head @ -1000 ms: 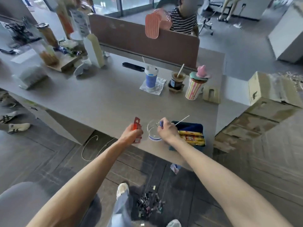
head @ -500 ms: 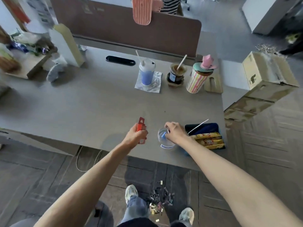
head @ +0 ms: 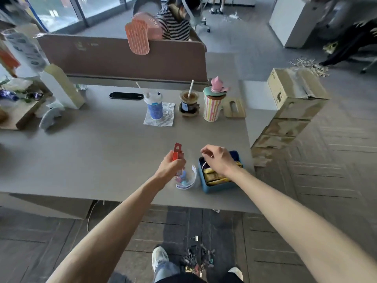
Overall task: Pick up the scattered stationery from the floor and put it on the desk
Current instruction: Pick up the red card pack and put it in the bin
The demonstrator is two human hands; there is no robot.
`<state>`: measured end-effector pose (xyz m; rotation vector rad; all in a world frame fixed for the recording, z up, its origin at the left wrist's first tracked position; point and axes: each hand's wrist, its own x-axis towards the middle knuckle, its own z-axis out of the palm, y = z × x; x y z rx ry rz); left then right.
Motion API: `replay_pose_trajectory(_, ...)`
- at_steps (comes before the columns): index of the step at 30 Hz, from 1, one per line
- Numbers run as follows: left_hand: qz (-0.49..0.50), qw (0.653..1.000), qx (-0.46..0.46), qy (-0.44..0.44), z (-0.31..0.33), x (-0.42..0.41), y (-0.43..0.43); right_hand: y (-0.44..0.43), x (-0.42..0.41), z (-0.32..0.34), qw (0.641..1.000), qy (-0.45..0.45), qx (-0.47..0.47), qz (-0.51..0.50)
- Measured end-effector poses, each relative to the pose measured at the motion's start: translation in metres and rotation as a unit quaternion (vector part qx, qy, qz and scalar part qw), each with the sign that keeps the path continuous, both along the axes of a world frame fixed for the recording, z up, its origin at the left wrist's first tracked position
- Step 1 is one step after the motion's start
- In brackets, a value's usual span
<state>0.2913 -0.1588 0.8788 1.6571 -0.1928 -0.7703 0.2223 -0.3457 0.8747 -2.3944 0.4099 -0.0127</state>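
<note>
Small clips (head: 199,259) lie scattered on the floor (head: 51,242) by the person's shoes (head: 160,257), below the desk (head: 91,156). Above it, the left hand (head: 170,167) grips a red carton (head: 177,155) over a clear cup (head: 186,178). The right hand (head: 217,160) hangs above a blue box (head: 216,186), fingers curled, any pinch unclear.

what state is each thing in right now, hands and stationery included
left hand, grips red packet over clear cup
right hand, fingers curled above blue box, grip unclear
clear cup, upright on desk, coloured pieces inside
blue box, open, yellow packets inside
clips, scattered on floor
</note>
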Motion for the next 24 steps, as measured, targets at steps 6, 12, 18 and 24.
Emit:
replay_pose_trajectory(6, -0.05, 0.996, -0.005, -0.07, 0.023, -0.032, -0.076, -0.065, -0.053, 0.015, 0.997, -0.036, 0.047, -0.058)
replay_pose_trajectory(12, -0.13, 0.967, 0.095, -0.197, 0.021, -0.054, -0.126, -0.108, -0.076, 0.015, 0.981, -0.044, 0.148, -0.117)
replay_pose_trajectory(18, -0.234, 0.788, 0.203, -0.532, -0.007, -0.05, -0.141, -0.116, -0.074, 0.022, 0.946, 0.072, 0.294, -0.116)
replay_pose_trajectory(24, -0.337, 0.708, 0.263, -0.562, -0.024, -0.044, -0.134, -0.113, -0.049, -0.019, 0.961, 0.104, 0.225, -0.12)
